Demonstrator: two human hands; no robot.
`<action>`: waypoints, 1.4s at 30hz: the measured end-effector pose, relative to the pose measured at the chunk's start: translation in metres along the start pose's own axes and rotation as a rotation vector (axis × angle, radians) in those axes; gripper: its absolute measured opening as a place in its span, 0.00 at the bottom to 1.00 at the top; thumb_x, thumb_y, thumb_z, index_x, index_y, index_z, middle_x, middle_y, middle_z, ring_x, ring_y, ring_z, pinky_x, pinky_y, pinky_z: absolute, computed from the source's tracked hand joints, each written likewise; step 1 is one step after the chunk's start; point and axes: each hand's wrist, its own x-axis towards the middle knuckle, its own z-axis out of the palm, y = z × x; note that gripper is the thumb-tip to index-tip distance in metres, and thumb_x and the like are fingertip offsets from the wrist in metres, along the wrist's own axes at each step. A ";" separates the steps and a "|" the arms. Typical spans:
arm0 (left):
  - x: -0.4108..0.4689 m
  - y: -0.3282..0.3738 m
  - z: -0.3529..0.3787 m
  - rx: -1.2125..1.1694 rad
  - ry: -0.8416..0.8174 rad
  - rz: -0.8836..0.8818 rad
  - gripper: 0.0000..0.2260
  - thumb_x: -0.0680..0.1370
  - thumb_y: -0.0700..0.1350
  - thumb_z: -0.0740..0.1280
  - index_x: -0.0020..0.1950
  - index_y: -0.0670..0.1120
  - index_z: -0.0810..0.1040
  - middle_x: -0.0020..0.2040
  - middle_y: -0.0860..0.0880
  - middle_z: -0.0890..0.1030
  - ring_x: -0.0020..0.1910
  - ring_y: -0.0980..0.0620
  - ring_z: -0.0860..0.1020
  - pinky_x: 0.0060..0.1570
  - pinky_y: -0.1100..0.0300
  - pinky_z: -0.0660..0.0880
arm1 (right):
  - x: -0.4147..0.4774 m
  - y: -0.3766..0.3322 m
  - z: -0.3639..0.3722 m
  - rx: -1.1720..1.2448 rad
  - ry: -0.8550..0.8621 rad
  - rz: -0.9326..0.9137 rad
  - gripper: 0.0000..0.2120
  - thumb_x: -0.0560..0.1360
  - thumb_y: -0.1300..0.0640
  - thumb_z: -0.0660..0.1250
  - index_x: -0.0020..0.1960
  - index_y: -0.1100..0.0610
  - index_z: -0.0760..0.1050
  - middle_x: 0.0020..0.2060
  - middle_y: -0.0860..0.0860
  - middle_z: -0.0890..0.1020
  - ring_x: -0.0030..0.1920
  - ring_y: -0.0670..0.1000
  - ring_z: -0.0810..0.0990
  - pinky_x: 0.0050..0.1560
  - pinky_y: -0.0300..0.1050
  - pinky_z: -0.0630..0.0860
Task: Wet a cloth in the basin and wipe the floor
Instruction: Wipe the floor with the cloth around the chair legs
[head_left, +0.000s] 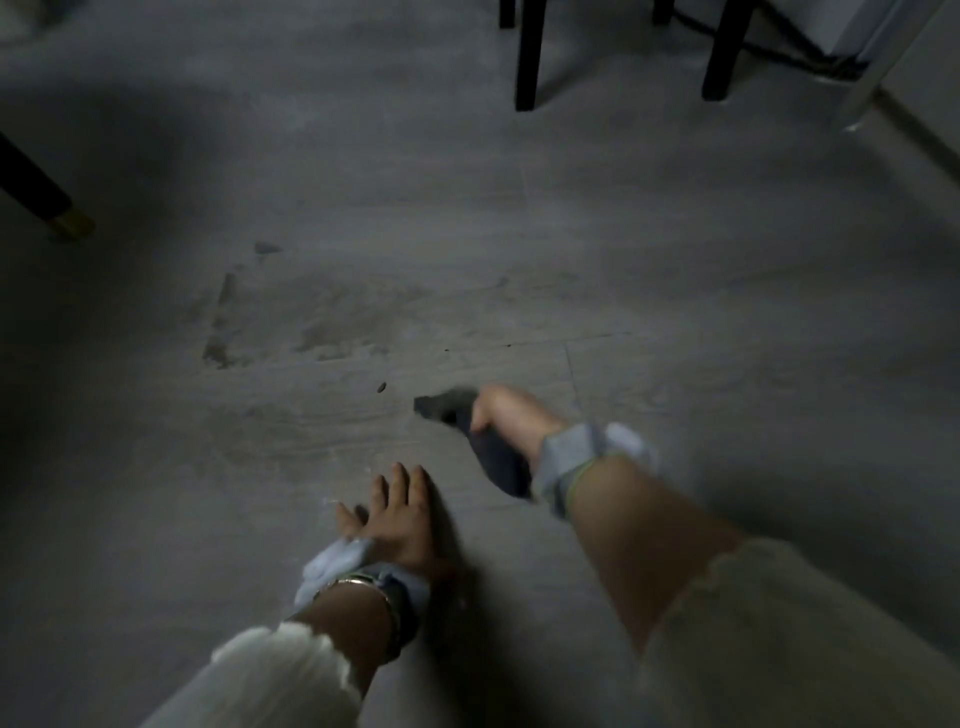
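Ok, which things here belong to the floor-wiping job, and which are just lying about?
Job: dark cloth, held by the right hand; left hand flat on the floor; damp streaks. The basin is not in view.
Lying about: black chair legs; gold-tipped leg; small dark speck.

Dim lighting throughout. Grey tiled floor (675, 234) with thin grout lines and darker smeared streaks (311, 322) left of centre. Two black chair legs (527, 57) standing at top centre, a dark cable (789, 57) behind. Black furniture leg (36, 192) with brass-coloured tip at left edge. White panel (852, 26) at top right.
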 end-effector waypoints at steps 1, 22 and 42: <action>-0.002 -0.003 0.000 0.007 0.026 -0.005 0.50 0.72 0.62 0.68 0.79 0.46 0.39 0.79 0.46 0.39 0.79 0.45 0.41 0.73 0.35 0.43 | -0.003 -0.005 -0.008 0.300 -0.051 0.063 0.08 0.65 0.60 0.64 0.43 0.62 0.75 0.47 0.60 0.77 0.49 0.57 0.75 0.47 0.43 0.72; 0.014 -0.101 -0.013 0.000 0.058 -0.108 0.60 0.64 0.67 0.72 0.78 0.43 0.35 0.78 0.42 0.34 0.78 0.42 0.38 0.73 0.36 0.45 | -0.007 0.069 0.136 -0.992 0.307 -0.261 0.30 0.52 0.36 0.69 0.52 0.43 0.82 0.56 0.50 0.84 0.52 0.57 0.84 0.44 0.62 0.77; 0.054 -0.080 -0.020 0.013 0.015 -0.172 0.65 0.60 0.62 0.78 0.77 0.37 0.36 0.76 0.31 0.39 0.76 0.31 0.43 0.73 0.39 0.53 | 0.116 -0.064 0.087 -0.868 0.209 -0.081 0.33 0.78 0.37 0.53 0.78 0.43 0.43 0.78 0.50 0.40 0.77 0.62 0.43 0.71 0.68 0.51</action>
